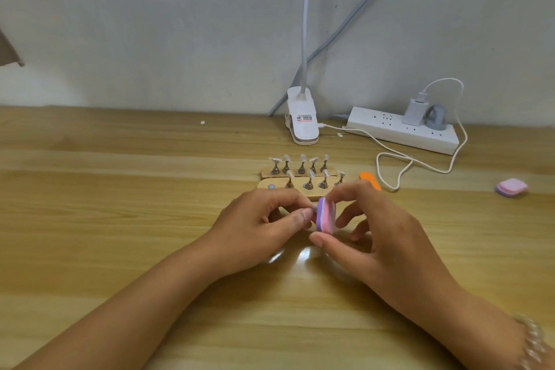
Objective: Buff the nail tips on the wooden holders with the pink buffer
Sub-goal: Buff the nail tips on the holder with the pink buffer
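Wooden table [120, 189]; right hand [375, 234] near centre, thumb and fingers grasping pink buffer [326, 215] on edge above the table; left hand [264, 225] just left, fingertips pinching small piece [315, 207] against buffer, mostly hidden; 2 wooden holders [288, 186] just beyond hands; 9 nail tips [302, 158] visible on stands.

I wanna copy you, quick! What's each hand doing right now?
Left hand: closed, pinching what looks like a nail tip.
Right hand: closed, holding the pink buffer.
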A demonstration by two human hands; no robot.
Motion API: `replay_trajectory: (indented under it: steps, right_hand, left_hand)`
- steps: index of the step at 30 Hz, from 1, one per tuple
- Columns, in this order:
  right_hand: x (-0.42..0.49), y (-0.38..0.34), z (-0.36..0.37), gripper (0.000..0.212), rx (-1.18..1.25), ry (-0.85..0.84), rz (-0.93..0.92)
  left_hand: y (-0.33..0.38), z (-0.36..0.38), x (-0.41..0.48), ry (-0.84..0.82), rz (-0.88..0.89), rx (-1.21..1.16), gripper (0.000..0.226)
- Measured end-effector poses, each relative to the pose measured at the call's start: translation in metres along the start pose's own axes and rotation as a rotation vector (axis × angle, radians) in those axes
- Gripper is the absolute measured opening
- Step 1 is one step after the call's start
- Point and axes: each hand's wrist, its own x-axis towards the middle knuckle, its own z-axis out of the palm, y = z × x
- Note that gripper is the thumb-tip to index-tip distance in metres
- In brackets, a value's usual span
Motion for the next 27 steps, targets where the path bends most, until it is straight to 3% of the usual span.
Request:
replay_trajectory:
  steps: [4, 10, 15, 19, 23, 27]
  right_hand:
    - [0.0005, 0.0000, -0.0012, 0.043, 0.017, -0.019, -0.002]
    - [0.0020, 0.0028, -0.0020, 0.028, 0.114, -0.006, 0.036]
    - [-0.0012, -0.0018, -0.0003, 0.036, -0.038, -0.025, -0.065]
    - [0.0017, 0.0017, -0.0026, 0.034, -0.031, 0.016, -0.021]
    - [-0.0010, -0.0027, 0.0004, 0.031, -0.088, -0.019, -0.116]
    - [0.0015, 0.0009, -0.0021, 0.033, -0.074, 0.038, -0.015]
  left_hand:
    - [-0.0008, -0.0003, 0.0012, 0.027, -0.004, -0.031, 0.014]
    - [-0.0004, -0.0003, 0.0010, -0.008, 0.000, 0.039, 0.020]
    - [-0.0014, 0.0001, 0.0006, -0.015, -0.008, 0.133, 0.021]
    - [-0.0006, 0.0001, 0.0008, -0.030, -0.017, 0.141, 0.021]
    - [0.0002, 0.0003, 0.0002, -0.020, -0.004, 0.160, 0.017]
    - [-0.0003, 0.0001, 0.0000, -0.026, -0.014, 0.152, 0.019]
